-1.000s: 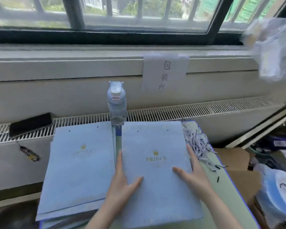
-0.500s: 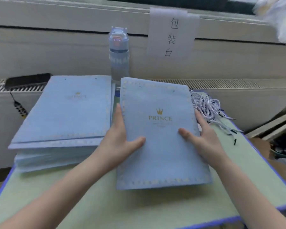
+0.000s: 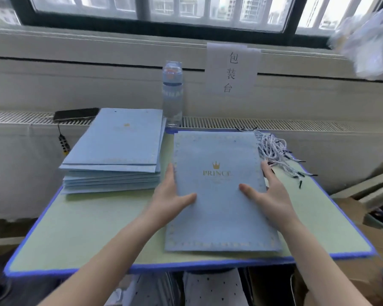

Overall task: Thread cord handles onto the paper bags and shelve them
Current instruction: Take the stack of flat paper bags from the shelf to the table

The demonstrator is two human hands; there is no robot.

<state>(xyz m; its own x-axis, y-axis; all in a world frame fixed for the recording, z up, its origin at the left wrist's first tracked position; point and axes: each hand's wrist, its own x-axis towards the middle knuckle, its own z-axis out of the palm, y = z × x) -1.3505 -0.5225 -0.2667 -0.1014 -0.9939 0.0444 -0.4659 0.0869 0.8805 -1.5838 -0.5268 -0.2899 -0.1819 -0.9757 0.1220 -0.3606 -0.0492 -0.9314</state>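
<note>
Your left hand and right hand press the paper bag with straight fingers, clamping nothing. Lay it flat, top edge near the cords at centre right.

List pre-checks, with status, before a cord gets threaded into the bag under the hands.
1. Bag flat on table, print up: ok.
2. Left hand and right hand hold no cord and rest on the bag's side edges: ok.
3. Cord pile close by, just right of the bag: ok.
4. Handle holes at the bag's far edge findable: cannot tell, too faint.
5. Water bottle upright, behind the bag, not on it: ok.
6. Shelf for finished bags: cannot tell, not in view.
</note>
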